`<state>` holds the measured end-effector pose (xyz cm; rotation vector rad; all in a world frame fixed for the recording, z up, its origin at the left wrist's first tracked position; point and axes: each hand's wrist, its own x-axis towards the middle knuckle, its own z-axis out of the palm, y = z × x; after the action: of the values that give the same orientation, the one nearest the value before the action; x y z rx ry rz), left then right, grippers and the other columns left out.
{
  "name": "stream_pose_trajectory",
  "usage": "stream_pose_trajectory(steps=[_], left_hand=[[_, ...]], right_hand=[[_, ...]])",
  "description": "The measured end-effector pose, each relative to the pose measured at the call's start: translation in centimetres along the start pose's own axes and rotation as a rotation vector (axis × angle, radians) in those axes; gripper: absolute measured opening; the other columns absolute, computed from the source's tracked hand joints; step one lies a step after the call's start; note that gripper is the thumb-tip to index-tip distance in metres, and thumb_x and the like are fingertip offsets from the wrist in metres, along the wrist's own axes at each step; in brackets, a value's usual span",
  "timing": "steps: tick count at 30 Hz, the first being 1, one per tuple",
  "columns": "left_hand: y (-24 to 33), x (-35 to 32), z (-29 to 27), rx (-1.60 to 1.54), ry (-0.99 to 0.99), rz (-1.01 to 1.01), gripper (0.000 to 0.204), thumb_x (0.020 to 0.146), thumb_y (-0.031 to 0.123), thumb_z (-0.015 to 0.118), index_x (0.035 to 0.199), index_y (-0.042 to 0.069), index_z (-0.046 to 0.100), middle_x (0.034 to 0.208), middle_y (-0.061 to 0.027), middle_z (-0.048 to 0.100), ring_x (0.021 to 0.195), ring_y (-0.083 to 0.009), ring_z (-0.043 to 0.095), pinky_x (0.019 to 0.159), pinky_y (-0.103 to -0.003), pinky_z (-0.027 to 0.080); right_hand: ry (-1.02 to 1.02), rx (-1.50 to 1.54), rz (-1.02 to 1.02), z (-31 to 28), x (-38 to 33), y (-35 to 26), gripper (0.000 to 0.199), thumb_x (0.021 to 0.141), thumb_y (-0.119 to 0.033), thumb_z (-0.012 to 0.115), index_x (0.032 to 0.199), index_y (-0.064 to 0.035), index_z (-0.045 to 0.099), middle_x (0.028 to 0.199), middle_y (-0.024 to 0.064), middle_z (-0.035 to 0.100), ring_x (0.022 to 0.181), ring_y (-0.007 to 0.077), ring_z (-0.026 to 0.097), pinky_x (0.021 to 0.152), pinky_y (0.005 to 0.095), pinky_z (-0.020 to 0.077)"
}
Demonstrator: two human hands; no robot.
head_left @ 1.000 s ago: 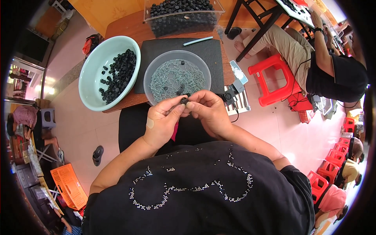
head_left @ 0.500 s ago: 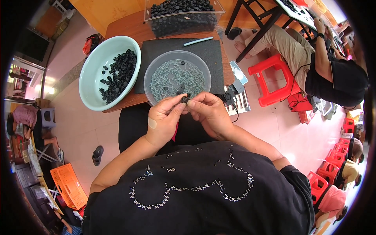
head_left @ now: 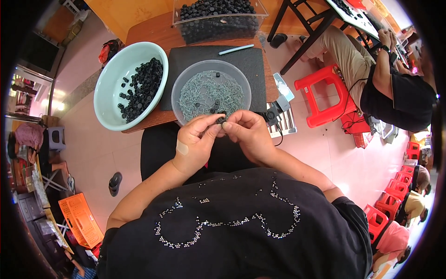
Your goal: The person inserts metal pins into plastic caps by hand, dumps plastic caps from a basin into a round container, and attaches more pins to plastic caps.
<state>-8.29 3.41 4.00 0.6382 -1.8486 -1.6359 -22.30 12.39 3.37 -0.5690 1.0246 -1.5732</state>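
Two hands, one small part

The left hand (head_left: 196, 142) pinches a small black part (head_left: 220, 120) between thumb and forefinger; the right hand (head_left: 253, 138) has its thumb and forefinger pressed together at the part's right side. Whether the right fingertips grip anything else is too small to tell. The part sits in front of the near edge of the tub (head_left: 175, 95), which holds screws (head_left: 204, 93) and a few loose black bits. The tub stands on a dark mat (head_left: 256, 88) on the worktop (head_left: 145, 31), right of the pale green basin (head_left: 108, 86).

To handle the part well, a light, steady left pinch should serve best, with right fingertips doing the finer work; a little farther forward, the tub could catch drops.
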Motion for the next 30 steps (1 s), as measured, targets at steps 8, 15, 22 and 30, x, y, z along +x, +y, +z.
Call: stream_pose_trajectory(steps=[8, 15, 22, 30], left_hand=[[-0.2, -0.5, 0.5, -0.065, 0.044, -0.053, 0.018, 0.091, 0.002, 0.051, 0.106, -0.005, 0.059, 0.087, -0.0087, 0.064, 0.076, -0.0128, 0.063, 0.068, -0.025, 0.052], [0.6, -0.7, 1.0, -0.298, -0.010, -0.296, 0.026, 0.098, 0.013, 0.044, 0.115, -0.005, 0.054, 0.104, -0.0116, 0.062, 0.092, -0.0158, 0.062, 0.083, -0.029, 0.052], [0.9, -0.7, 1.4, -0.517, 0.002, -0.386, 0.028, 0.097, 0.009, 0.042, 0.119, -0.006, 0.050, 0.113, -0.0150, 0.058, 0.102, -0.0193, 0.060, 0.091, -0.031, 0.049], [1.1, -0.9, 1.4, -0.444, -0.013, -0.352, 0.029, 0.097, 0.006, 0.041, 0.122, -0.007, 0.048, 0.114, -0.0147, 0.057, 0.104, -0.0185, 0.059, 0.094, -0.031, 0.047]], right_hand=[[-0.004, -0.057, -0.207, 0.6, 0.5, 1.7, 0.017, 0.086, -0.008, 0.064, 0.100, 0.0007, 0.059, 0.089, 0.0030, 0.062, 0.080, 0.0099, 0.059, 0.074, 0.0254, 0.0493], [0.033, -0.211, -0.229, 0.4, 0.5, 2.7, 0.022, 0.085, -0.008, 0.065, 0.105, 0.0010, 0.061, 0.092, 0.0045, 0.062, 0.084, 0.0105, 0.060, 0.075, 0.0255, 0.0496], [0.060, -0.333, -0.266, 0.2, 0.7, 3.0, 0.018, 0.084, -0.004, 0.063, 0.101, 0.0012, 0.061, 0.091, 0.0045, 0.061, 0.083, 0.0105, 0.059, 0.072, 0.0244, 0.0492], [0.051, -0.290, -0.271, -0.1, 0.9, 3.6, 0.019, 0.084, -0.004, 0.063, 0.102, 0.0013, 0.061, 0.091, 0.0046, 0.061, 0.083, 0.0103, 0.059, 0.072, 0.0245, 0.0490]])
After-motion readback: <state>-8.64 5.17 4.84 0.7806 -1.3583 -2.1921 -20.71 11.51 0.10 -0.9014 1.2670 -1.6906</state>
